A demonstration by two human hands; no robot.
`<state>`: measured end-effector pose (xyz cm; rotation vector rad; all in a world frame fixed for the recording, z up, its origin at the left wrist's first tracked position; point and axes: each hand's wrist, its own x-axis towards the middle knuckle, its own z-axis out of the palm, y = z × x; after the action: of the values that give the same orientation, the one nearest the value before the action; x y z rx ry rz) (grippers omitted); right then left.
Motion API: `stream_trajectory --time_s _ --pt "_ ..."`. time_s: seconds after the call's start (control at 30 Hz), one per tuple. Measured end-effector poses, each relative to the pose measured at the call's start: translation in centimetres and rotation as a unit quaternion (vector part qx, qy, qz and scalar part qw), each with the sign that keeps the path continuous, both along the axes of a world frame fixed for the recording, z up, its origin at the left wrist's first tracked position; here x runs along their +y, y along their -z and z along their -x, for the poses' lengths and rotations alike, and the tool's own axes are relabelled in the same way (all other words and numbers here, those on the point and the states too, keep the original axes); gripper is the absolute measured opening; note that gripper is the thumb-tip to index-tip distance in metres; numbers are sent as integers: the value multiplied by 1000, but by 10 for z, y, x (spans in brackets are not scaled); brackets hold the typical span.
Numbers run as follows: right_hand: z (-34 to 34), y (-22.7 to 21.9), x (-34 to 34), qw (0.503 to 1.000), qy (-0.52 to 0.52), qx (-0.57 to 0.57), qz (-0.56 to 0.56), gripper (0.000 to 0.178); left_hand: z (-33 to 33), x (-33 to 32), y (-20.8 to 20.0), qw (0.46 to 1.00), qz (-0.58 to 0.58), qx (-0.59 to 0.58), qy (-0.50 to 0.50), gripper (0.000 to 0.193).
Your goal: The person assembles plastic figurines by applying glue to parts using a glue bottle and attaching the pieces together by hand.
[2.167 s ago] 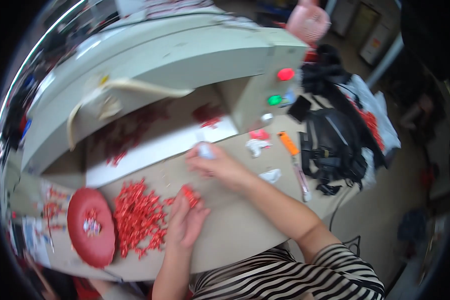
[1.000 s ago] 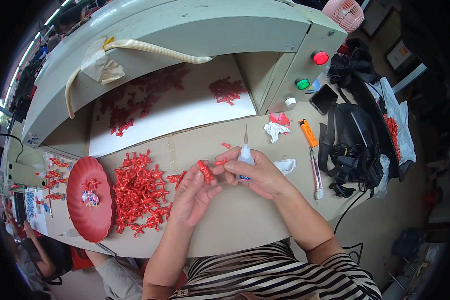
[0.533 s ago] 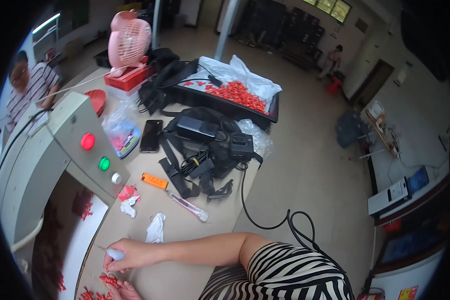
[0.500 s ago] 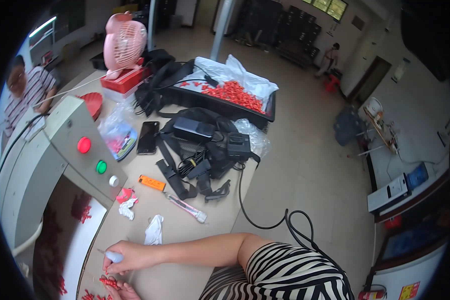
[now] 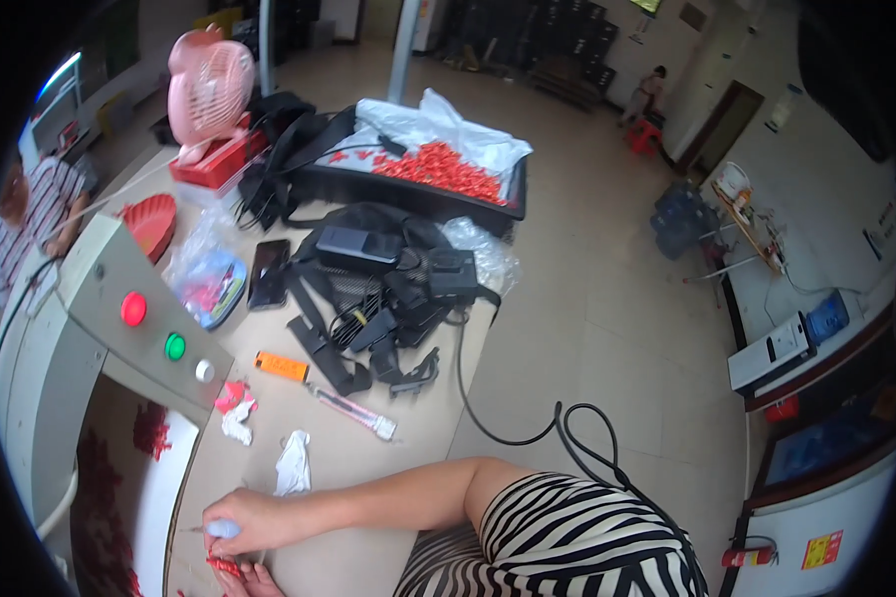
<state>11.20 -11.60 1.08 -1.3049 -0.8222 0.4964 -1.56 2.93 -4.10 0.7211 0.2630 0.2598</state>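
At the lower left, my right hand [image 5: 252,524] is closed round a small pale blue-grey bottle [image 5: 225,528] with a thin tip sticking out to the left. Its fingertips reach down to a small red piece [image 5: 224,566]. My left hand [image 5: 256,581], partly cut off by the lower edge, holds that red piece between its fingers just below. The exact shape of the piece is too small to make out. A crumpled white cloth or tissue [image 5: 292,466] lies on the table beyond my right wrist.
Left stands a grey machine [image 5: 45,398] with coloured buttons and red pieces on its white belt [image 5: 164,497]. Farther back lie an orange cutter [image 5: 282,365], a phone [image 5: 269,274], black straps and devices [image 5: 368,289], a pink fan [image 5: 209,90] and a black tray [image 5: 408,194] of red pieces. Someone sits far left.
The view has shifted, so the table things appear farther left. My hands have come closer together, and the bottle's tip points more level to the left.
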Motion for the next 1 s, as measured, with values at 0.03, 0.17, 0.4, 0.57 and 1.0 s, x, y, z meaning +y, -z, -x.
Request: stream_trajectory --time_s 0.03,0.17,0.4,0.57,1.0 --pt "1 0 1 999 14 -26 26 17 13 12 12 999 -23 -28 21 45" --pt "-4 3 -9 996 26 -8 81 19 -19 -37 -34 998 -59 7 2 38" --pt "2 -17 -14 992 6 -21 128 14 -11 -29 -33 996 58 58 -29 26" --pt "7 -18 -8 993 15 -44 110 13 -4 -27 -34 996 69 51 -20 24" --pt "7 -14 -10 992 18 -45 112 13 -8 -31 -34 997 24 64 -41 26"
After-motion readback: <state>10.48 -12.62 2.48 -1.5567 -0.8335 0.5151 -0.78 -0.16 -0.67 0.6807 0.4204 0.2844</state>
